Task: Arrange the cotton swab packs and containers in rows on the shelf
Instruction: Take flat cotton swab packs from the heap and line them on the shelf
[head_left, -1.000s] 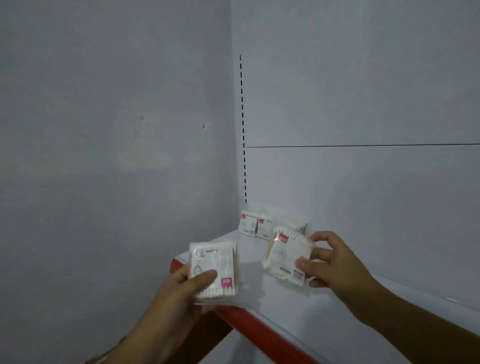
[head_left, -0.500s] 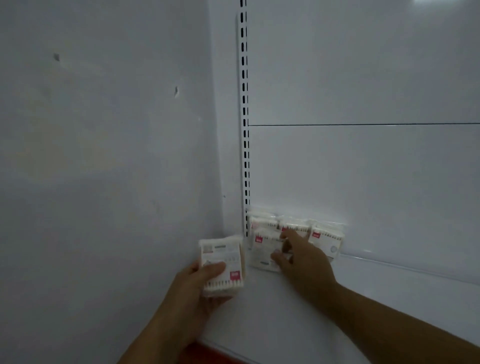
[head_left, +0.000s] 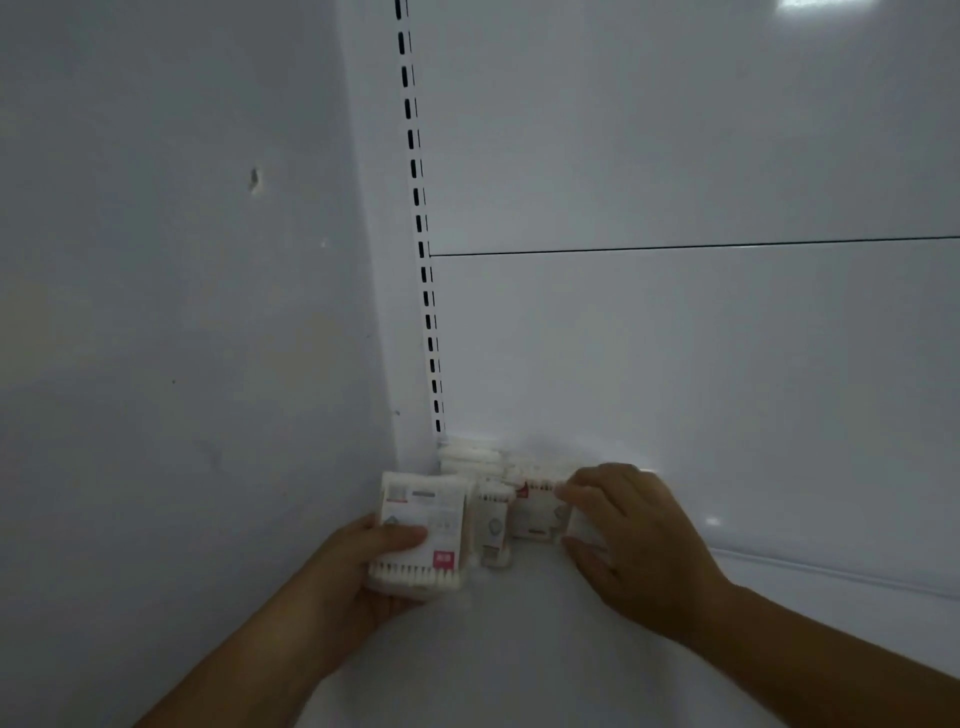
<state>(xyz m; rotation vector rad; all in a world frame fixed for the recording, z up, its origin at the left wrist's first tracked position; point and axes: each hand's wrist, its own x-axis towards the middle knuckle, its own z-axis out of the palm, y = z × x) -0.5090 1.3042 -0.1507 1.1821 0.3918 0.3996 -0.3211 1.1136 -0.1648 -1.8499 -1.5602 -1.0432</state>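
Note:
My left hand (head_left: 363, 566) grips a flat clear pack of cotton swabs (head_left: 423, 530) with a red label corner, held upright just above the white shelf (head_left: 519, 649) near its back left corner. My right hand (head_left: 634, 540) is closed around another swab pack (head_left: 537, 514) that stands among the packs against the back panel. A further pack (head_left: 492, 530) stands between the two, and several more (head_left: 470, 460) are stacked behind it in the corner. The right hand hides the right end of the row.
A slotted white upright (head_left: 423, 260) runs up the corner between the grey side wall (head_left: 182, 312) and the glossy back panel (head_left: 701, 364). The shelf extends to the right along the panel.
The camera has moved closer to the corner. My right hand has shifted from touching the packs with a fingertip to grasping one from the right. My left hand still holds its pack.

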